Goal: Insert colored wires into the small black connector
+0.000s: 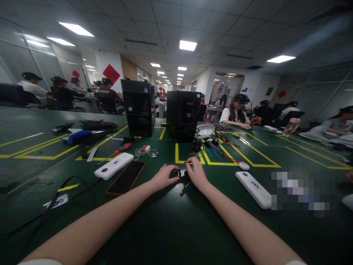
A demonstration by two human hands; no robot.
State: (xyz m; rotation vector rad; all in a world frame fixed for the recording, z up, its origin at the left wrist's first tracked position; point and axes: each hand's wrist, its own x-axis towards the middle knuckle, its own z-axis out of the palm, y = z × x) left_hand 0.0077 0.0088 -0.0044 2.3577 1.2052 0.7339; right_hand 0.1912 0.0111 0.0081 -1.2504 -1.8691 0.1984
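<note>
Both my hands rest on the green table, meeting at a small black connector with coloured wires trailing from it. My left hand curls its fingers round the connector's left side. My right hand pinches it from the right, fingers bent over the top. A short bundle of wires runs out beneath my right hand toward me. More loose blue, red and black wires lie just beyond my hands.
A dark phone and a white numbered bar lie to the left, another white bar to the right. Two black computer cases stand behind, with a red-handled screwdriver and a white basket. Other people sit at tables around.
</note>
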